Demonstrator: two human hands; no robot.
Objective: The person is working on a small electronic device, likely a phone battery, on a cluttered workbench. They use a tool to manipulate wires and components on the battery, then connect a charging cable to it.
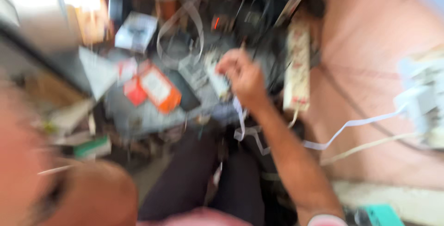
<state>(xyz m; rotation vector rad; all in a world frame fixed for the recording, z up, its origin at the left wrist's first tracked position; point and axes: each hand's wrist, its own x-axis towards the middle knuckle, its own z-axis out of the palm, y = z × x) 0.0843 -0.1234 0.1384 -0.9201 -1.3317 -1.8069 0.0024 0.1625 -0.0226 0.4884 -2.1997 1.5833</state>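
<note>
One hand [245, 76] is showing clearly in the head view, the right, reaching forward from a bare forearm that is rising out of the lower right corner; the whole picture is smeared by motion. Nearest the camera, a large blurred skin-coloured shape is filling the lower left, too soft to identify, and I cannot tell whether the left hand is part of it. Just beyond, dark trousers [194, 180] are covering the person's legs in the bottom centre, and a teal object [381, 214] is lying at the lower right edge. Further out, a white ribbon cable [342, 129] is trailing from under the right hand across the pink floor towards a pale device [423, 101] at the right. The right hand is curling its fingers over a small pale rectangular part [217, 80], which is sitting on the cluttered grey surface [138, 115] just left of the knuckles; the fingers are bent and close together, though the blur is hiding whether they are actually pinching it. Left of that part, an orange box [159, 88] is lying tilted on the surface. Right of the hand, a white power strip [297, 64] is stretching away. Farthest off, dark tangled wires [259, 9] are crossing the top
</note>
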